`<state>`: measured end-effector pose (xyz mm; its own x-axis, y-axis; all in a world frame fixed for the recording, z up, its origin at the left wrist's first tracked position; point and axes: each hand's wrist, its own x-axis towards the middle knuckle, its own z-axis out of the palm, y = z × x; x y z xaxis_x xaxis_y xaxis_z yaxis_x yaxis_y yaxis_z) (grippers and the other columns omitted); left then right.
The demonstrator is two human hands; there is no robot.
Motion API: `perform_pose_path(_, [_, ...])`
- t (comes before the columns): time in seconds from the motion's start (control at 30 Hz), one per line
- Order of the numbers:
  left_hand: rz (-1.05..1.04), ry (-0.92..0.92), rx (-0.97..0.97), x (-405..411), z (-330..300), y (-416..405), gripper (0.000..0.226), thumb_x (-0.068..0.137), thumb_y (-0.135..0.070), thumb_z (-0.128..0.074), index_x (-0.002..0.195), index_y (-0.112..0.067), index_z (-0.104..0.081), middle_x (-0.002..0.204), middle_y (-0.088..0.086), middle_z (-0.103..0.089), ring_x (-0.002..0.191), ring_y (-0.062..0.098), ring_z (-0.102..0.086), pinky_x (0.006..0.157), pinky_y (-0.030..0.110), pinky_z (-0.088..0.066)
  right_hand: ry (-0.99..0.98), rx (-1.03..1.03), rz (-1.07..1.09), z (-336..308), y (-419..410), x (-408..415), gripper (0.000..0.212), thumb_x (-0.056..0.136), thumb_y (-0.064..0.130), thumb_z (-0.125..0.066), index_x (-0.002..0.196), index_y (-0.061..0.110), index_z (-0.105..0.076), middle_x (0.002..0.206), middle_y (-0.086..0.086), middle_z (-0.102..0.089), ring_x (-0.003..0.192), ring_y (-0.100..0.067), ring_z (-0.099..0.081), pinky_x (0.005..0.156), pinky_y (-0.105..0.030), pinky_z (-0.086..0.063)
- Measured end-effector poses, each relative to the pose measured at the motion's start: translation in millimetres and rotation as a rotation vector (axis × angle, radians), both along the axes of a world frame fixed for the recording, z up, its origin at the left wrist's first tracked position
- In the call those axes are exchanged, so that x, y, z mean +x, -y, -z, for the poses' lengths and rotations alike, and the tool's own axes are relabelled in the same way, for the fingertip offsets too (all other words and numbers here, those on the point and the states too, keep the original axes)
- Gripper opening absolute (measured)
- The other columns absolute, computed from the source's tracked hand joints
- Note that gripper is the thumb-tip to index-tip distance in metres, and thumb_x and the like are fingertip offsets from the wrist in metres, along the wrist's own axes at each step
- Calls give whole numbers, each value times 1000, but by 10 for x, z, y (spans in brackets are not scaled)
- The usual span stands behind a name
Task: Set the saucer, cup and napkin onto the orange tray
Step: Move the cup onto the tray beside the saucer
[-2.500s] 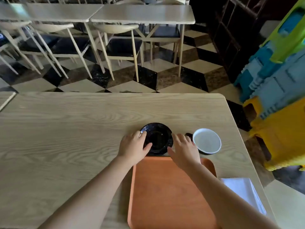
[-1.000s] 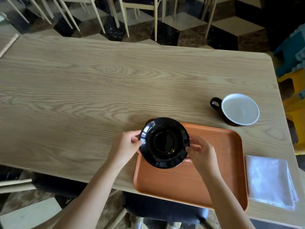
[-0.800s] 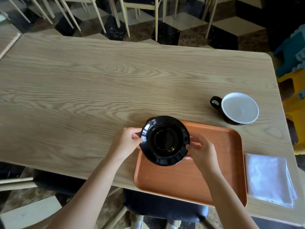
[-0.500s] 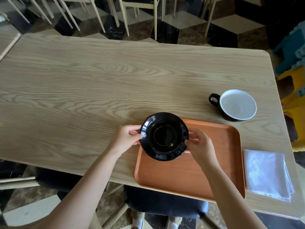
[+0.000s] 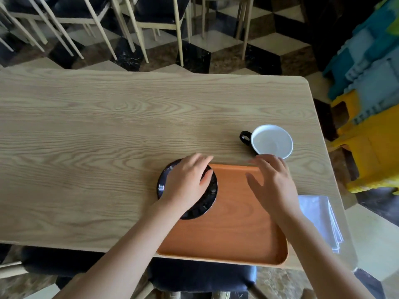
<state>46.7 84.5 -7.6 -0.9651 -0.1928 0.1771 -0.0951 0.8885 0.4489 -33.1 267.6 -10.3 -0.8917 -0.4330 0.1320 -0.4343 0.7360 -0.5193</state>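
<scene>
We scan for lettering and find none we can read; the black glossy saucer (image 5: 164,182), the orange rectangular tray (image 5: 233,223), the white-lined black cup (image 5: 271,141) and the folded white napkin (image 5: 317,214) all show plain surfaces.

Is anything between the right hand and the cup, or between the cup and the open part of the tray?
Nothing visible. The right hand hovers open just short of the cup, and the orange tray is bare right of the saucer.

One head-worn wide-angle view looks steeply down and forward, close over the worktop (image 5: 108,126), chairs (image 5: 155,20) beyond.
</scene>
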Motion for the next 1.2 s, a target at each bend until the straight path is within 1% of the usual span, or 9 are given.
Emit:
perform_pose_path(0.1, [182,-38,-103,-388,-1,-198,41,82,-19,-66,121,-6,-58,120,14,-61,107,30,-60,82,40,-54,-26,158,43,-54,-290,-367,50,71,24,-75,117,10,-60,136,-18,-45,128,-35,-34,99,-48,-38])
perform_pose_path(0.2, [287,67,-201,-800,99,-316,53,86,-29,-61,133,-11,-45,145,16,-37,135,29,-34,103,44,-38,54,305,5,17,-478,-705,70,70,37,-75,131,17,-46,150,-18,-24,137,-33,-17,106,-49,-29])
perform_pose_path(0.33, [359,202,-348,-1183,269,-401,66,84,-39,-60,141,-20,-31,155,13,-17,142,26,-15,107,42,-28,125,381,-42,195,-583,-917,74,72,44,-72,135,21,-39,153,-13,-18,134,-34,-23,101,-49,-36])
perform_pose_path(0.43, [352,283,-347,-1341,326,-449,62,84,-40,-60,138,-20,-35,151,13,-25,137,28,-27,101,43,-35,69,280,-24,282,-608,-959,59,72,39,-73,122,16,-53,146,-7,-35,118,-32,-47,82,-42,-48])
perform_pose_path(0.53, [333,254,-312,-1436,328,-463,48,83,-38,-62,123,-14,-51,133,13,-43,122,30,-41,89,41,-43,-13,183,-15,330,-625,-984,48,70,34,-76,108,8,-62,136,-6,-49,103,-31,-59,70,-37,-50])
perform_pose_path(0.8, [271,111,-45,-1216,257,-452,48,72,-23,-78,116,-13,-62,119,10,-56,114,27,-48,85,46,-49,-64,74,-99,279,-740,-950,48,61,28,-83,103,10,-66,131,-5,-57,95,-29,-66,67,-41,-57])
perform_pose_path(1.0, [255,-24,-37,-755,156,-489,45,63,-21,-84,103,-11,-69,106,15,-63,98,32,-58,77,40,-53,-67,-24,-165,141,-864,-682,55,51,20,-89,102,11,-69,128,-12,-60,97,-30,-67,73,-47,-58])
perform_pose_path(1.1, [220,-6,-34,-523,179,-526,45,61,-23,-85,102,-12,-69,105,15,-64,93,32,-61,77,37,-53,0,-14,-212,131,-880,-544,56,52,16,-89,104,10,-69,130,-13,-58,104,-31,-64,78,-50,-57])
perform_pose_path(1.2, [181,60,3,-377,240,-566,46,63,-26,-84,104,-12,-69,109,14,-63,96,31,-61,78,41,-56,23,13,-249,143,-873,-452,56,51,14,-89,103,9,-70,128,-13,-60,100,-32,-66,71,-50,-58])
